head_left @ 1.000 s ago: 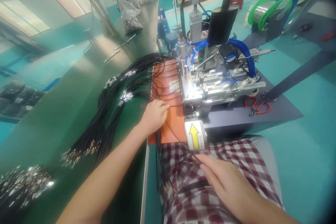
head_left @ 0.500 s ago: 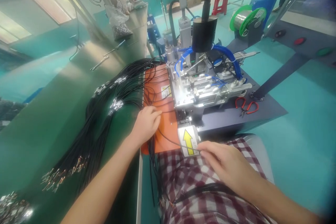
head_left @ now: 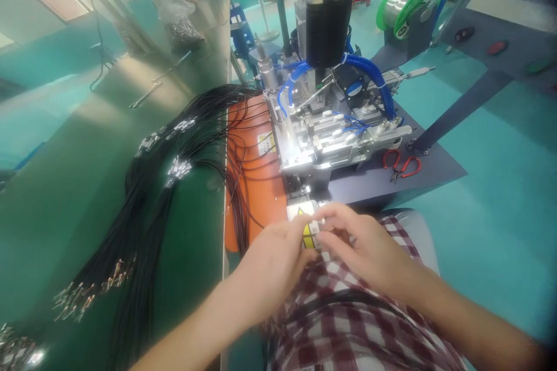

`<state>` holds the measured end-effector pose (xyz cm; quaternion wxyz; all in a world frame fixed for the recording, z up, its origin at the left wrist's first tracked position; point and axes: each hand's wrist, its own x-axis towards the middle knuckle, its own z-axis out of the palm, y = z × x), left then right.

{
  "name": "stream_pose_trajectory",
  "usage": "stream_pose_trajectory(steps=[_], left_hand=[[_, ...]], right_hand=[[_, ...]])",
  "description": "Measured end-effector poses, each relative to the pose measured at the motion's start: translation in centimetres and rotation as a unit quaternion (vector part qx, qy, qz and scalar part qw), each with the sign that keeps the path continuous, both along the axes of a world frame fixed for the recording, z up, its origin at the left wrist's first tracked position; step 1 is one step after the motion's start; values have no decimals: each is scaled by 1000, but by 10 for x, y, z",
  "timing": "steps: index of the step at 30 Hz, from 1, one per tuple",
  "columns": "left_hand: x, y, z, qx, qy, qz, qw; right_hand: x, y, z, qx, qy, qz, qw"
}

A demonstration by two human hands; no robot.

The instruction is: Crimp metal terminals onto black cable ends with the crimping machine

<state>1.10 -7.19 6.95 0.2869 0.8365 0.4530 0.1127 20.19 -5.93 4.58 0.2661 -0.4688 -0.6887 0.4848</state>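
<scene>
My left hand (head_left: 278, 261) is over the front edge of the orange plate (head_left: 256, 177), with its fingers closed around a thin black cable (head_left: 255, 219). A short stretch of that cable shows between my hands, across the white plate with a yellow arrow (head_left: 308, 239). My right hand (head_left: 368, 246) is just right of this plate, fingers curled, its thumb at the cable; the exact grip is partly hidden. Several more black cables run over the orange plate towards the metal machine (head_left: 335, 142).
Bundles of black cables (head_left: 143, 208) with metal ends lie on the green table (head_left: 191, 243) at left. Red-handled pliers (head_left: 398, 171) rest on the machine's dark base (head_left: 435, 177). A green wire spool (head_left: 404, 8) stands behind, and a bag of small parts (head_left: 183, 32) lies at the back.
My left hand has moved right and towards me, close to my right hand. My right hand has shifted slightly up and left. The view has tilted down a little.
</scene>
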Motion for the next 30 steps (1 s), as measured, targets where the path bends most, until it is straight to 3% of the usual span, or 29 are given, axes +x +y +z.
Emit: stream_pose_trajectory(steps=[6,13,17,24,30], left_hand=[[-2,2,-17,-36,-43,52,997],[3,-3,-17,-84,-68,78,991],[8,3,-15,-69,-105,98,987],[9,23,-20,-167,-206,191,945],[9,32,-25,-208,-248,210,923]], right_hand=[[-1,0,-8,-53,70,-69,994],[-6,-5,-20,-151,152,-117,970],[-10,0,-18,-153,173,-133,964],[-5,18,-19,-124,166,-170,963],[-12,26,-22,-68,123,-181,973]])
